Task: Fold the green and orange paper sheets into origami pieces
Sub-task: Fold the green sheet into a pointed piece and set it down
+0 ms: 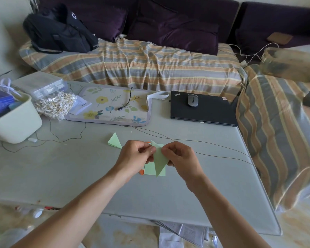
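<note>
Both hands, left hand (pixel 135 154) and right hand (pixel 182 156), have fingers curled, pinching a pointy green paper triangle (pixel 158 161). Flat green sheet (pixel 150 169) lies underneath on the smooth grey tabletop (pixel 79 167).

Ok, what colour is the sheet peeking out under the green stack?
Orange, just a corner at the stack's lower left, seen in the head view.

The green paper (pixel 159 161) looks thin, matt and sharply creased. The desk (pixel 79 172) is smooth and faintly glossy. The laptop (pixel 203 111) is matt black plastic.

Two bare forearms, no sleeves visible. Left hand (pixel 135 154), right hand (pixel 182 157) bare: no rings, watch, gloves.
</note>
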Motion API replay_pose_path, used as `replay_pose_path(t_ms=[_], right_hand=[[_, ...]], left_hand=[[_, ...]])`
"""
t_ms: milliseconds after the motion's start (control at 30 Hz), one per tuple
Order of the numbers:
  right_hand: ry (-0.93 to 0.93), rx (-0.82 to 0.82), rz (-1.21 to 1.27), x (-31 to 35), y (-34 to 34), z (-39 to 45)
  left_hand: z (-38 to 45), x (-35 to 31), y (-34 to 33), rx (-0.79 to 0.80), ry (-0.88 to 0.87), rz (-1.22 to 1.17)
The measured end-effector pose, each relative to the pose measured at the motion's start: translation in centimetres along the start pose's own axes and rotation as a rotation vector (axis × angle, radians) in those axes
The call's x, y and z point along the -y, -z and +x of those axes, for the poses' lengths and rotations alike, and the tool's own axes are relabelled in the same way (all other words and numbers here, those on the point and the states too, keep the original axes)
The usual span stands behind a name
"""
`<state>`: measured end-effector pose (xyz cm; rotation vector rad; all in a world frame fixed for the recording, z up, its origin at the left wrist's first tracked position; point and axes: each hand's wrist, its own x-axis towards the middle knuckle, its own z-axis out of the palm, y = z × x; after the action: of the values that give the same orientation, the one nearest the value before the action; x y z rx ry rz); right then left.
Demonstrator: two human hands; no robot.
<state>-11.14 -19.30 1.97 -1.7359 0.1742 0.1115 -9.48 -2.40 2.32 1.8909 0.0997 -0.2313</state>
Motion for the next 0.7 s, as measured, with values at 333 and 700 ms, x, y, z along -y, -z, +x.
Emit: replay_pose_path(t_ms=[333,700], right_hand=[[-0.026,-0.053,0.041,-0.5,0.2,0.2],[-0.024,-0.051,0.017,-0.3,0.2,0.2]], left_hand=[[-0.4,-1.0,0.0,0.207,0.062,-0.123],[-0.2,-0.6,-0.1,0.079,0.067,-0.118]])
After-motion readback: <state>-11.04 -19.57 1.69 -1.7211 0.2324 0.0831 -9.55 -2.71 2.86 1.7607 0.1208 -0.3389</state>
